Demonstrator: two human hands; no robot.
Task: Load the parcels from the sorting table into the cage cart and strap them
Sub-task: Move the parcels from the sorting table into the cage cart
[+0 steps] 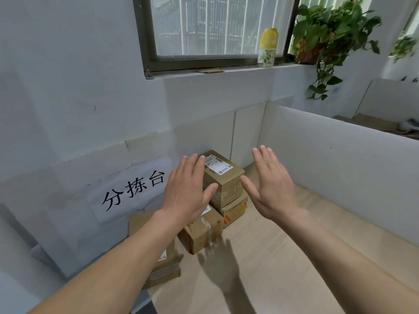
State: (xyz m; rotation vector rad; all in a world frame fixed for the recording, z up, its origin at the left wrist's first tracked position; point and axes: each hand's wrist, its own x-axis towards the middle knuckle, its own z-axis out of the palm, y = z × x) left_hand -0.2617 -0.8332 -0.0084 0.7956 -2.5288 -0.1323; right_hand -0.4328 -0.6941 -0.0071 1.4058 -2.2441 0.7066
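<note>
Signage (133,191) reading 分拣台 marks the left wall (56,87). Left hand (184,193), flat and empty, hovers at the top parcel (226,177) of a cardboard stack (235,210) on the pale wood sorting table (283,257), possibly touching it; right hand (273,186), equally flat and empty, flanks its other side. Pick-up seems about to begin: palms must close on both faces. White partition (340,150) bounds the right; a pothos (328,30) trails beside the window (215,26).
</note>
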